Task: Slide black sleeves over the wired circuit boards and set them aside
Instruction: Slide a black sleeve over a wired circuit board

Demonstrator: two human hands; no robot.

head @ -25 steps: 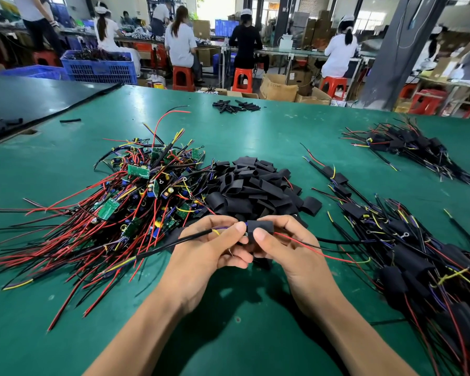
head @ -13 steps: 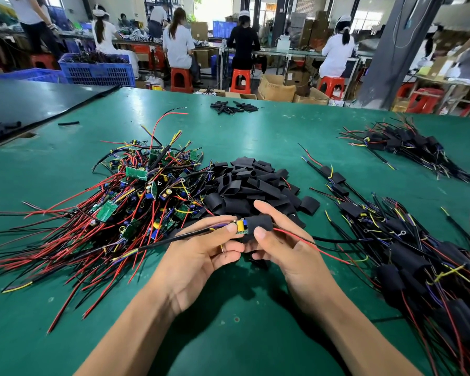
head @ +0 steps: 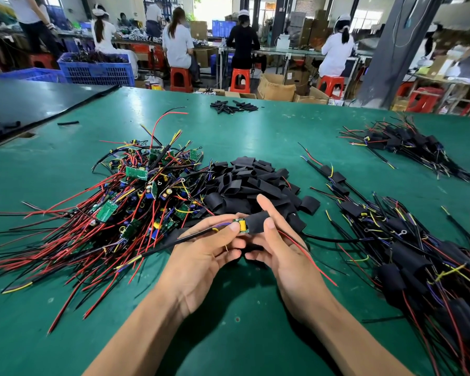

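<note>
Both forearms reach in from the bottom edge and meet at the centre of the green table (head: 242, 137). The left hand (head: 201, 256) lies palm-up, fingers curled, its thumb pressing the exposed end of a circuit board (head: 241, 226) against the fingers beneath. The right hand (head: 280, 248) pinches a black sleeve (head: 257, 222) between thumb and curled fingers, the forefinger lifted straight above it. The sleeve covers most of the board; only a small green end with a yellow part shows at its left mouth. The sleeve is matte, flattened tubing with a soft crease. A black lead runs left out of the left hand, and thin red and black wires trail right over the right wrist.

Just behind the hands lies a heap of loose sleeves (head: 250, 180), flat and dull black. Left of it spreads a tangle of bare boards (head: 136, 202) with glossy red, black and yellow wires. On the right lies a pile of sleeved boards (head: 407, 248), dark and lumpy.
</note>
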